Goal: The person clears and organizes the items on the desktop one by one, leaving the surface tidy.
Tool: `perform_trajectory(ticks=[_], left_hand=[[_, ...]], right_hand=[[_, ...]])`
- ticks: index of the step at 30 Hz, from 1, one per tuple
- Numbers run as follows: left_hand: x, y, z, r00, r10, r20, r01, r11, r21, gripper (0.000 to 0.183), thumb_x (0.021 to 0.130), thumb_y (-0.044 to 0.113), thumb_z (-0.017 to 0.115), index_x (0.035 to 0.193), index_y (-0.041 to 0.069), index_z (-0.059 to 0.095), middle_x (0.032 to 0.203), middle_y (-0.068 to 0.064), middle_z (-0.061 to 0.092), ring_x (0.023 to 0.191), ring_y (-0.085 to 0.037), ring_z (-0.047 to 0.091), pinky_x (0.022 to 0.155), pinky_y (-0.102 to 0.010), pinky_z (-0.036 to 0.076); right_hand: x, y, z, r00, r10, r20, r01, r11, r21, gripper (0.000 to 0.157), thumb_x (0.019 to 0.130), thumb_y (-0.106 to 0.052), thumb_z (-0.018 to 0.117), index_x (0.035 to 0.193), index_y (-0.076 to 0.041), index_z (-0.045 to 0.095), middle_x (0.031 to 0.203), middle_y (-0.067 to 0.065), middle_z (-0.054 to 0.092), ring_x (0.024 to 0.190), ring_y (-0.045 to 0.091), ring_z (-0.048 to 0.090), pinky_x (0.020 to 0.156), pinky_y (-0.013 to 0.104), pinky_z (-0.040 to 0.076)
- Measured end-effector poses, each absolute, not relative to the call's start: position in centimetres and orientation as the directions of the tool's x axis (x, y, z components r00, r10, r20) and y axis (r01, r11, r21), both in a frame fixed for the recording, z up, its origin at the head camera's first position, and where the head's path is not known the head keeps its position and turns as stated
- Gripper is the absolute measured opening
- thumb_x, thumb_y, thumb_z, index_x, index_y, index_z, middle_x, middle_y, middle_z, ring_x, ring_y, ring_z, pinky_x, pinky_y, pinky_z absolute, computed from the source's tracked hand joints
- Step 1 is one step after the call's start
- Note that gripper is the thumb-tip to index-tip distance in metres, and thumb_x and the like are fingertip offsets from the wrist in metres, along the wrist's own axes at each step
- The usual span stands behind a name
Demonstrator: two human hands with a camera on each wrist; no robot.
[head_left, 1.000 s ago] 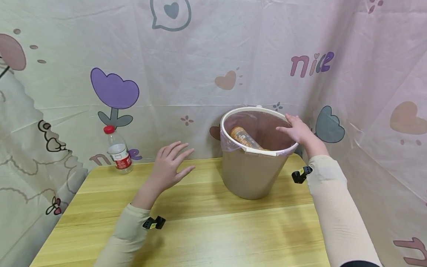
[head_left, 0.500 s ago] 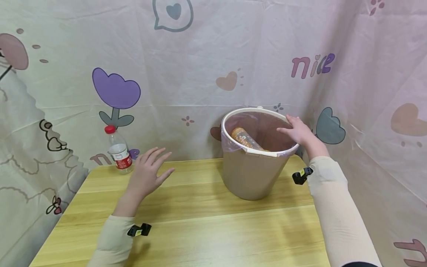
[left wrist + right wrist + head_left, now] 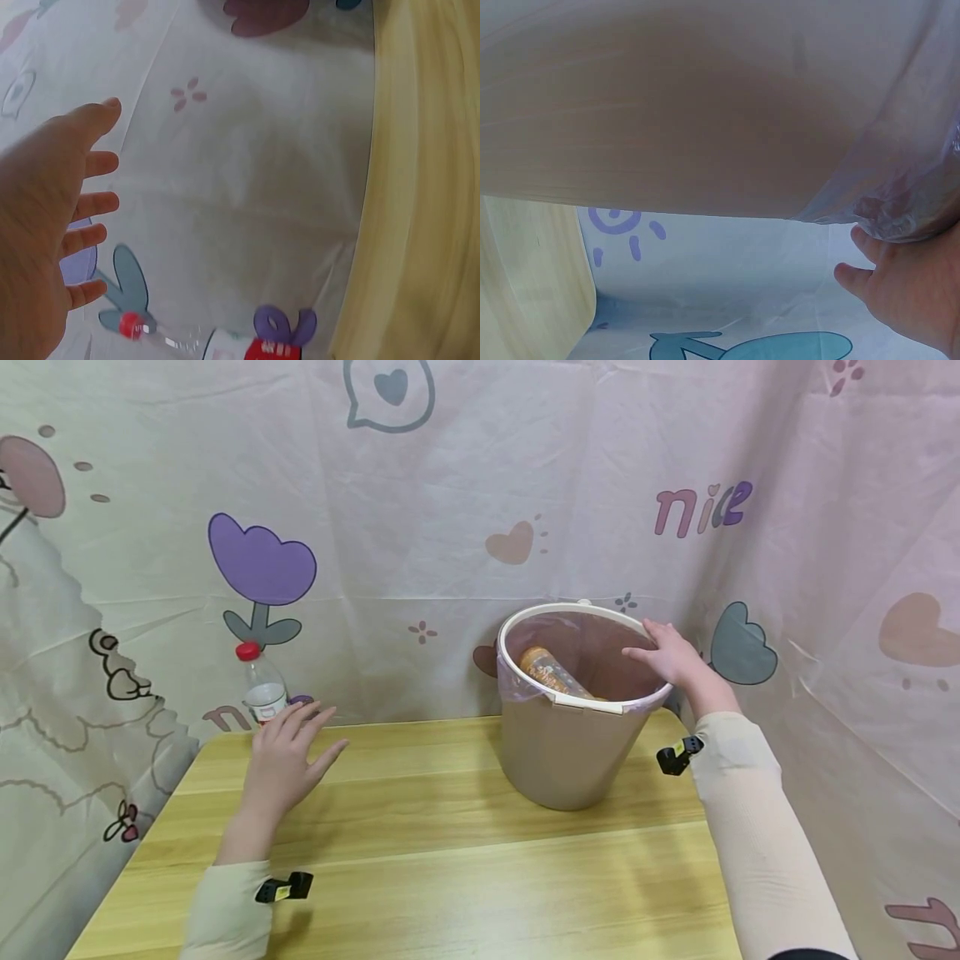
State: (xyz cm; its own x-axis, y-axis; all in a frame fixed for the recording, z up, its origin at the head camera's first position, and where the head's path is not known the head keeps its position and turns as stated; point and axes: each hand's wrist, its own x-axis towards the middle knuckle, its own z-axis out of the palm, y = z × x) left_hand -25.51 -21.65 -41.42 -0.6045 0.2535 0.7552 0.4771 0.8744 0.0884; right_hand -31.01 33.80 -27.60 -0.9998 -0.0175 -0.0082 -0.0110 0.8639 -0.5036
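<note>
My left hand (image 3: 281,768) reaches over the left side of the table, fingers spread and holding nothing. Just beyond its fingertips a clear plastic bottle (image 3: 264,681) with a red cap stands upright; the hand covers its lower part in the head view. In the left wrist view the bottle (image 3: 225,345) shows at the bottom edge. My right hand (image 3: 678,664) holds the right rim of a beige trash bin (image 3: 566,756), thumb over the inside and other fingers outside against the liner (image 3: 907,199). Inside the bin leans an orange-capped bottle (image 3: 551,672).
The bin stands at the back right of the wooden table (image 3: 450,860). A printed cloth curtain (image 3: 420,527) hangs close behind the table and along both sides.
My left hand has moved left across the table to the red-capped bottle, now overlapping its lower part. The right hand and the bin have stayed in place.
</note>
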Motion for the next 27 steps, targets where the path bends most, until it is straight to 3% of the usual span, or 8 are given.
perform_trajectory(ticks=[8, 11, 15, 21, 27], left_hand=[[-25.3, -24.0, -41.7, -0.642, 0.182, 0.744, 0.414, 0.9, 0.137, 0.085, 0.09, 0.076, 0.026, 0.124, 0.008, 0.063, 0.127, -0.021, 0.061, 0.121, -0.043, 0.049, 0.094, -0.066, 0.038], [-25.1, -24.8, -41.5, -0.666, 0.149, 0.731, 0.385, 0.908, 0.166, 0.067, 0.092, 0.065, 0.047, 0.125, 0.009, 0.063, 0.127, -0.021, 0.061, 0.121, -0.043, 0.048, 0.095, -0.066, 0.038], [-25.0, -25.7, -41.2, -0.718, 0.091, 0.69, 0.318, 0.925, 0.208, 0.053, 0.085, 0.041, 0.07, 0.128, 0.011, 0.06, 0.13, -0.02, 0.059, 0.123, -0.043, 0.046, 0.095, -0.067, 0.035], [-25.0, -27.0, -40.9, -0.82, 0.001, 0.572, 0.193, 0.942, 0.276, 0.059, 0.091, 0.049, 0.061, 0.136, 0.012, 0.053, 0.14, -0.021, 0.05, 0.131, -0.044, 0.037, 0.098, -0.072, 0.027], [-25.4, -28.1, -40.5, -0.848, -0.032, 0.53, 0.153, 0.941, 0.301, 0.06, 0.094, 0.046, 0.057, 0.143, 0.012, 0.047, 0.141, -0.024, 0.046, 0.132, -0.048, 0.034, 0.099, -0.075, 0.024]], right_hand=[[-31.1, 33.8, -27.5, -1.0, -0.013, -0.006, -0.008, 0.861, -0.509, 0.084, 0.098, -0.047, 0.049, 0.157, -0.008, 0.003, 0.163, 0.021, 0.001, 0.149, 0.04, -0.014, 0.115, 0.068, 0.001], [-31.1, 33.8, -27.5, -1.0, -0.012, -0.006, -0.008, 0.861, -0.508, 0.084, 0.098, -0.047, 0.049, 0.157, -0.007, 0.003, 0.163, 0.021, 0.001, 0.149, 0.04, -0.014, 0.115, 0.068, 0.001], [-31.1, 33.9, -27.6, -1.0, -0.013, -0.006, -0.008, 0.863, -0.506, 0.084, 0.098, -0.047, 0.048, 0.157, -0.008, 0.002, 0.163, 0.02, 0.001, 0.149, 0.04, -0.014, 0.115, 0.068, 0.001], [-31.2, 33.8, -27.6, -1.0, -0.014, -0.005, -0.009, 0.865, -0.502, 0.085, 0.097, -0.05, 0.048, 0.157, -0.007, 0.003, 0.163, 0.02, 0.002, 0.15, 0.04, -0.013, 0.116, 0.067, 0.001], [-31.1, 33.7, -27.6, -1.0, -0.013, -0.003, -0.009, 0.866, -0.499, 0.086, 0.097, -0.052, 0.048, 0.157, -0.007, 0.004, 0.163, 0.021, 0.003, 0.15, 0.04, -0.012, 0.116, 0.066, 0.001]])
